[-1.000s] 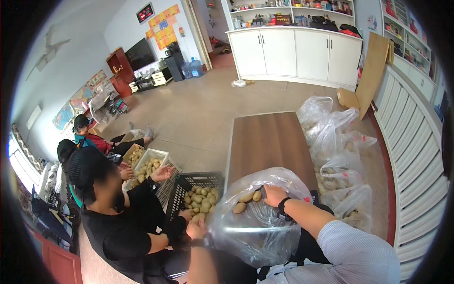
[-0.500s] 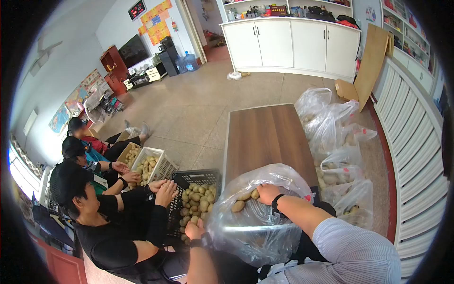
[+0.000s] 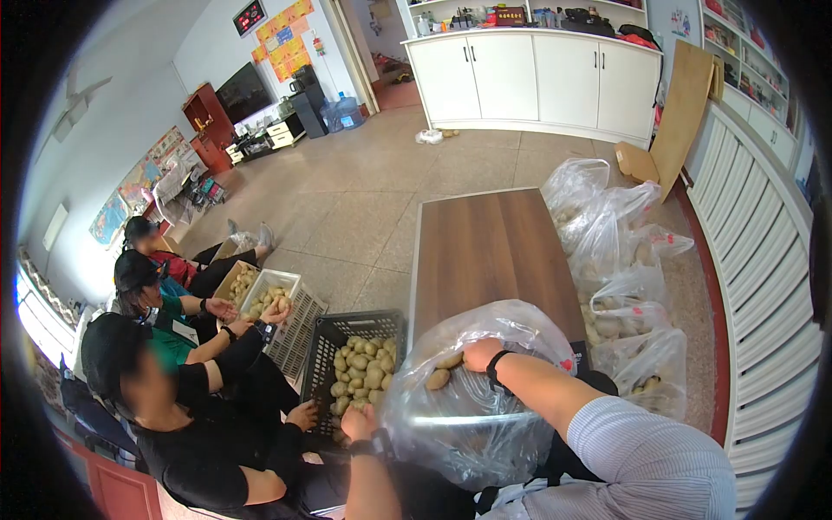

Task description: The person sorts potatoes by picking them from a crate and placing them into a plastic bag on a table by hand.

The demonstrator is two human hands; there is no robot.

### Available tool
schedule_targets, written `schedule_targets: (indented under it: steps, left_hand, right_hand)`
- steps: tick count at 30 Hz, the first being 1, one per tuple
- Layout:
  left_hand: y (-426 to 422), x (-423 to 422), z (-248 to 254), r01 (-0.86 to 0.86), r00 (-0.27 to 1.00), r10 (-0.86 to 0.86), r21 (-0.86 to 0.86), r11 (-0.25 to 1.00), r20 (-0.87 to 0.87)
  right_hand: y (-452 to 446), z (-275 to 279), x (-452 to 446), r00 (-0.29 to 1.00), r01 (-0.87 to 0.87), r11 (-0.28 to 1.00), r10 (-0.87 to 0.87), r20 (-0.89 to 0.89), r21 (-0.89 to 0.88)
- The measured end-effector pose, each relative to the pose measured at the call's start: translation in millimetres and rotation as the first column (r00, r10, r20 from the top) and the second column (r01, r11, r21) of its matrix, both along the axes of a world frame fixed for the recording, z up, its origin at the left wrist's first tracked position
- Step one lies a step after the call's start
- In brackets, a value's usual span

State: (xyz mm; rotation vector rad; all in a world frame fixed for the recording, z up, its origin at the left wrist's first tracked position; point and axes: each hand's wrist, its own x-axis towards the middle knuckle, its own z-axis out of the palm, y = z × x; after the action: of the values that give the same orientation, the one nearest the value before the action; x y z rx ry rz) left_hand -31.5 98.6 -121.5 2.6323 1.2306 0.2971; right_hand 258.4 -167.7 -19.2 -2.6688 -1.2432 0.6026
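Centrally, one clear plastic bag, mouth spread wide, at the near end of a brown table; inside, toward the upper left, a few potatoes. Right hand, black band at wrist: within the bag's mouth, just beside those potatoes; whether grasping one, cannot tell. Left hand, likewise banded: at the near end of a black crate, beside the bag, fingers curled; grasp hidden, cannot tell. In that crate, a heap of loose potatoes. To the left, one co-worker in black; beyond, a white crate, also with potatoes. Right of the table, on the floor, a row of filled bags.
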Motion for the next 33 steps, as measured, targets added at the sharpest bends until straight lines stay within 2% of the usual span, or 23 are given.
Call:
schedule_targets:
  steps: [4, 5, 6, 7, 9, 10, 12, 14, 16, 19, 26, 29, 31, 33]
  left_hand:
    - [15, 2, -24, 0.069, 0.993, -0.075, -0.069, 0.995, -0.092]
    - [23, 5, -44, 0.042, 0.809, 0.354, -0.646, 0.762, 0.47]
    - [19, 8, -38, 0.213, 0.578, 0.612, -0.824, 0.525, 0.54]
    - [15, 11, -32, 0.415, 0.278, 0.853, -0.856, 0.308, 0.442]
    - [-25, 27, 45, 0.175, 0.408, 0.786, -0.885, 0.432, 0.465]
    - [-25, 29, 46, 0.177, 0.408, 0.786, -0.884, 0.432, 0.465]
    - [-26, 34, 47, 0.241, 0.223, 0.914, -0.927, 0.286, 0.34]
    - [-27, 35, 45, 0.233, 0.245, 0.898, -0.922, 0.31, 0.364]
    - [-28, 34, 43, 0.226, 0.267, 0.881, -0.914, 0.336, 0.39]
    - [-28, 32, 42, 0.317, 0.282, 0.844, -0.875, 0.366, 0.456]
    - [-42, 34, 67, 0.246, 0.322, 0.841, -0.896, 0.369, 0.434]
    - [-33, 30, 51, 0.251, 0.362, 0.825, -0.898, 0.361, 0.433]
    - [-31, 28, 45, 0.26, 0.371, 0.816, -0.893, 0.368, 0.444]
    - [-31, 27, 44, 0.212, 0.386, 0.81, -0.897, 0.387, 0.441]
  right_hand:
    - [4, -4, 2, 0.998, 0.054, 0.998, -0.054, -0.016, -0.025]
    - [4, -10, 4, 0.998, 0.052, 0.998, -0.053, -0.015, -0.025]
    - [3, -18, 6, 0.999, 0.034, 0.999, -0.035, 0.02, 0.014]
    - [2, -23, 7, 0.998, 0.016, 0.999, -0.018, 0.053, 0.052]
    - [-3, -20, 3, 0.998, 0.002, 0.997, -0.007, 0.063, 0.074]
    - [-4, -21, 2, 0.997, -0.013, 0.995, 0.006, 0.076, 0.097]
    - [-9, -29, 1, 0.992, -0.04, 0.986, 0.019, 0.128, 0.163]
    - [-19, -44, -8, 0.983, -0.069, 0.971, 0.028, 0.179, 0.227]
    - [-32, -59, -24, 0.958, -0.04, 0.91, -0.083, 0.274, 0.413]
    - [-43, -72, -39, 0.92, -0.1, 0.867, -0.106, 0.378, 0.488]
    - [-71, -59, -65, 0.896, -0.128, 0.916, -0.058, 0.441, 0.38]
    - [-81, -53, -71, 0.92, -0.127, 0.925, -0.026, 0.391, 0.358]
    - [-86, -48, -73, 0.963, -0.092, 0.938, -0.002, 0.269, 0.335]
    - [-90, -46, -73, 0.975, -0.072, 0.936, -0.007, 0.222, 0.346]
